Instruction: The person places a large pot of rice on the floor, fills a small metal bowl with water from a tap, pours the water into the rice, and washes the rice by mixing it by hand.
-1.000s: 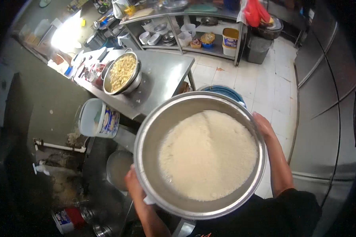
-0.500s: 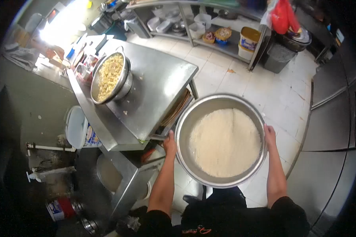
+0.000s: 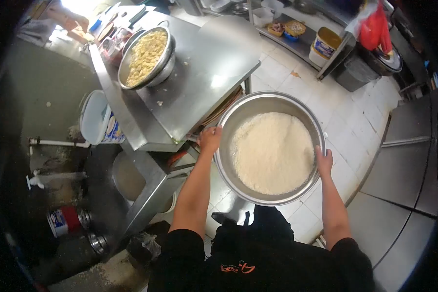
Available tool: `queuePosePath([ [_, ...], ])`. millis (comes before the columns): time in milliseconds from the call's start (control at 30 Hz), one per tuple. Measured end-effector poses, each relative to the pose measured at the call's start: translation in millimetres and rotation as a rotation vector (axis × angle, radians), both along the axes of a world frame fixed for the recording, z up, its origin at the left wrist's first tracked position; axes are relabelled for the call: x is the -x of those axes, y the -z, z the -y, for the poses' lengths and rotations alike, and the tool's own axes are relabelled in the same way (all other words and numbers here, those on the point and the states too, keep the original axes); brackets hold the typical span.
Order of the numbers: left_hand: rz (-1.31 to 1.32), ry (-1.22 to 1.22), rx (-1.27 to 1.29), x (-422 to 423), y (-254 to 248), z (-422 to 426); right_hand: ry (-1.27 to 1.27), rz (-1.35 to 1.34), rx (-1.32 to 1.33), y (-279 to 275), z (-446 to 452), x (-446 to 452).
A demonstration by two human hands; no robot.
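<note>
A large round steel bowl (image 3: 222, 158) hangs in front of my body above the tiled floor, with pale, grainy contents (image 3: 272, 153) that look like rice. My left hand (image 3: 210, 139) grips its left rim, close to the corner of the steel table. On the lower right side, my right hand (image 3: 324, 160) holds the rim, thumb over the edge. Most of the fingers of both hands are hidden beneath or behind the bowl.
The steel table (image 3: 199, 63) at upper left bears a colander of yellowish chunks (image 3: 146, 57). A white bucket (image 3: 96, 119) and a sink basin (image 3: 127, 176) are at the left. Steel cabinets (image 3: 399, 170) stand right; a grey bin (image 3: 353, 73) is upper right.
The bowl, first close and over the sink side, has moved right and farther from the camera, both hands still on it. The view has turned, and the table now lies nearer the bowl.
</note>
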State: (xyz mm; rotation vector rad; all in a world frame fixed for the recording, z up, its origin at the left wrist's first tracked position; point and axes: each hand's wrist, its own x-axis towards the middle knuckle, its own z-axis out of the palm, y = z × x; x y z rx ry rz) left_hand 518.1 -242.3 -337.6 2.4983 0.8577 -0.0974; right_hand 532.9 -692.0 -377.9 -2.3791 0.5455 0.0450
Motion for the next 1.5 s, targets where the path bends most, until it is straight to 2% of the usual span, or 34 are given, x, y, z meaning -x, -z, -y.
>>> queuePosePath([
  [33,0.045,0.034,-0.080,6,9,-4,-0.018,-0.085,0.028,-2,-1,-4],
  [67,0.084,0.070,-0.160,14,18,-7,0.001,-0.040,0.071,-2,-5,-1],
  [167,0.109,-0.177,-0.039,53,3,3,0.072,0.086,0.153,-8,-15,11],
  [200,0.126,-0.270,-0.005,66,4,5,0.056,0.008,0.087,-4,-11,10],
  [267,0.159,-0.287,0.147,89,23,7,0.033,-0.159,-0.044,7,-3,12],
  [300,0.176,-0.288,0.230,90,26,7,0.017,-0.187,0.151,3,-8,12],
  [400,0.286,-0.301,0.509,68,43,0,0.058,0.101,0.298,-3,-26,6],
  [433,0.282,-0.298,0.439,66,45,-1,-0.044,0.000,0.235,-6,-25,4],
  [533,0.264,-0.264,0.267,39,39,-4,0.085,-0.097,0.070,-14,-39,11],
  [633,0.406,-0.287,0.285,23,24,-1,0.096,-0.082,0.103,0,-36,17],
  [667,0.425,-0.384,0.284,25,26,2,0.091,-0.047,0.166,-1,-40,20],
  [733,0.474,-0.318,0.177,55,10,14,0.088,0.017,0.291,-18,-55,31],
  [767,0.423,-0.203,0.208,83,2,13,0.121,0.072,0.328,-18,-57,33],
  [867,0.364,-0.122,0.211,182,-8,3,0.114,0.061,0.452,-62,-77,30],
  [900,0.363,-0.212,0.211,217,-11,-1,-0.100,0.213,0.214,-5,-31,17],
  [933,0.373,-0.323,0.190,257,-16,-12,-0.243,0.227,0.086,-42,-61,18],
  [967,0.420,-0.450,0.258,307,5,-31,-0.498,0.115,0.091,-72,-94,17],
  [1000,0.485,-0.571,0.324,349,22,-58,-0.715,0.019,0.090,-72,-120,13],
  [1033,0.570,-0.644,0.132,376,1,-90,-0.878,-0.161,0.024,-116,-171,23],
  [1100,0.641,-0.810,-0.225,427,-64,-153,-1.229,-0.276,-0.168,-186,-276,55],
  [1167,0.672,-0.979,-0.555,471,-106,-232,-1.498,-0.185,-0.134,-272,-395,102],
  [1200,0.709,-1.038,-0.723,491,-116,-275,-1.577,-0.130,-0.271,-295,-445,122],
  [1233,0.673,-1.254,-0.651,508,-131,-312,-1.711,0.014,-0.191,-336,-494,138],
  [1267,0.650,-1.460,-0.563,530,-138,-356,-1.823,0.318,-0.292,-359,-545,158],
  [1333,0.613,-1.577,-0.335,573,-141,-442,-1.774,0.578,-0.405,-404,-647,197],
  [1367,0.587,-1.633,-0.210,594,-137,-482,-1.726,0.602,-0.609,-421,-697,217],
  [1400,0.933,-1.847,0.051,609,-123,-511,-1.693,0.816,-0.422,-445,-748,233],
  [1467,1.650,-2.154,0.603,633,-94,-548,-1.640,0.795,-0.582,-474,-847,266],
  [1500,1.701,-2.205,0.536,640,-121,-545,-1.586,0.689,-0.667,-487,-890,283],
])
